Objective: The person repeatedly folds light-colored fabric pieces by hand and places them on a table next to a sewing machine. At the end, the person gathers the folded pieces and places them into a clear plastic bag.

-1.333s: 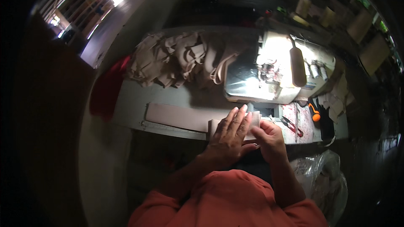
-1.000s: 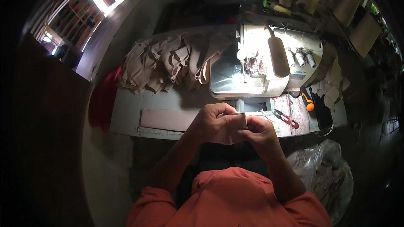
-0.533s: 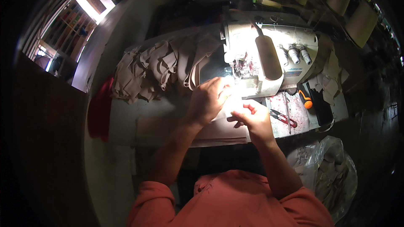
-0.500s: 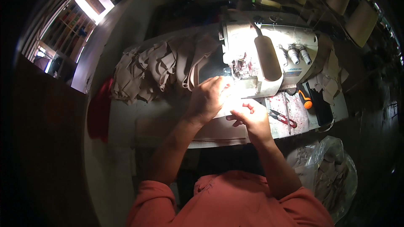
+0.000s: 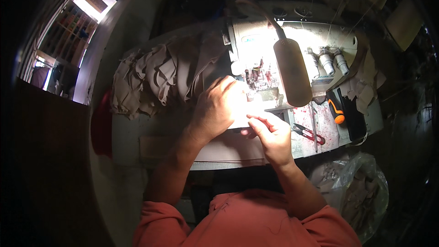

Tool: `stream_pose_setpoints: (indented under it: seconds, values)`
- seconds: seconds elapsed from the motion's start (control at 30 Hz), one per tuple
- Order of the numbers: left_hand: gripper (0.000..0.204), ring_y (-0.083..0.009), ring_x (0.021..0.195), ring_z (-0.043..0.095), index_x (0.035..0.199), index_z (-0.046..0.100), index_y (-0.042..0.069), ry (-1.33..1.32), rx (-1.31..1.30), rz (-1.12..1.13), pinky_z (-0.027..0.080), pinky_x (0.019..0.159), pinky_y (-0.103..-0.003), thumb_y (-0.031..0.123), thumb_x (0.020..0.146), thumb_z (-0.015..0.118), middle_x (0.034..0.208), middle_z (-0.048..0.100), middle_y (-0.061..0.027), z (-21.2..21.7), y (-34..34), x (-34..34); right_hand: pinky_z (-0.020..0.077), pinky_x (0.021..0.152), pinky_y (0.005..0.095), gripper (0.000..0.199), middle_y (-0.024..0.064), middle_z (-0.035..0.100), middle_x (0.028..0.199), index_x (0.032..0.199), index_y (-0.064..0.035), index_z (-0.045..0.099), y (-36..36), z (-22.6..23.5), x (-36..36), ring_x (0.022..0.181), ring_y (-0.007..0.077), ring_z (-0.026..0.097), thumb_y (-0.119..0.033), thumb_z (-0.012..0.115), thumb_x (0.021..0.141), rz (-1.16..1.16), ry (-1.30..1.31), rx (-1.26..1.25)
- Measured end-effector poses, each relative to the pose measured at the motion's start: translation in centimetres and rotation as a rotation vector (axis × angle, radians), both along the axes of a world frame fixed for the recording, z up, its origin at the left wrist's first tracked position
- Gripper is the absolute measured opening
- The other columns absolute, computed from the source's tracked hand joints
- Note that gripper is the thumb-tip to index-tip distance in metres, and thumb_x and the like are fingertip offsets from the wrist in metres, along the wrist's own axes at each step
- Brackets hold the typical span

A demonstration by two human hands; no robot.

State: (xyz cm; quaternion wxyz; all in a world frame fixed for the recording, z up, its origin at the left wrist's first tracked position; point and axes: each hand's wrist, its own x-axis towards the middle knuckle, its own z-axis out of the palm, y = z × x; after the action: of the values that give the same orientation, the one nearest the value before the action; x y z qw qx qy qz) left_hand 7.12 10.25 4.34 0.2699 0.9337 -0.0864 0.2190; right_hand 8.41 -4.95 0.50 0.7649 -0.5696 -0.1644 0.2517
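Observation:
Before me stands a white sewing machine [image 5: 256,34], its needle area [image 5: 258,75] brightly lit. My left hand [image 5: 215,110] is just left of that area, back up, fingers bent together; glare washes out the fingertips and whatever they grip. Lower and to the right, my right hand [image 5: 274,137] has thumb and forefinger pinched on the edge of a pale piece of fabric [image 5: 241,120], which is nearly lost in the glare. Beige fabric [image 5: 228,150] lies flat at the table's front edge, below both hands.
A heap of beige fabric pieces [image 5: 160,75] lies left of the machine. An oblong lamp head [image 5: 292,73] hangs before it. To the right lie red-handled thread snips [image 5: 311,133] and an orange-handled tool [image 5: 337,112]. A clear plastic bag of scraps [image 5: 356,192] stands below.
My view has shifted slightly. My left hand covers more of the spot beside the needle area. My right hand's fingers, more spread before, are now drawn into a pinch.

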Motion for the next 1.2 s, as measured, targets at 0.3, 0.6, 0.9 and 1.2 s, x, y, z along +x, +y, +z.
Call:
stream_pose_setpoints:
  seconds: [0.3,0.6,0.9,1.2]
  values:
    - [0.017,-0.0305,0.086,0.053,0.087,0.054,-0.001,-0.042,0.053,0.053,0.043,0.077,-0.034,0.003,0.070,0.054,0.092,0.055,-0.0158,-1.9,0.1,-1.7,0.0469,0.060,0.0222,0.019,0.0116,0.061,0.077,0.098,0.0049,0.054,0.2,-0.4,0.1,0.065,0.0136,0.058,-0.001,0.048,0.081,-0.017,-0.006,-0.054]
    - [0.039,-0.0263,0.042,0.051,0.114,0.043,0.004,0.407,0.672,0.190,0.046,0.046,-0.040,0.017,0.077,0.046,0.082,0.053,-0.0231,-3.7,6.9,4.7,0.0467,0.061,0.0232,0.015,0.0123,0.060,0.078,0.093,0.0043,0.054,-5.0,-2.9,-2.2,0.067,0.0134,0.057,-0.003,0.045,0.083,0.011,0.057,-0.146]
    - [0.026,-0.0270,0.090,0.052,0.097,0.055,0.002,-0.250,0.146,0.336,0.040,0.078,-0.035,0.008,0.072,0.059,0.094,0.055,-0.0111,0.0,2.9,-5.0,0.0459,0.061,0.0220,0.018,0.0093,0.062,0.079,0.095,0.0021,0.055,-6.0,-3.2,-4.2,0.068,0.0116,0.058,-0.007,0.053,0.079,0.348,-0.120,-0.443]
    - [0.030,-0.0360,0.084,0.053,0.104,0.051,0.004,0.069,0.264,0.263,0.040,0.079,-0.039,0.025,0.083,0.043,0.105,0.050,-0.0198,-3.0,5.9,2.3,0.0450,0.060,0.0213,0.017,0.0079,0.061,0.084,0.095,0.0018,0.053,-3.3,1.1,-4.4,0.067,0.0116,0.058,0.000,0.049,0.079,0.414,-0.323,-0.327]
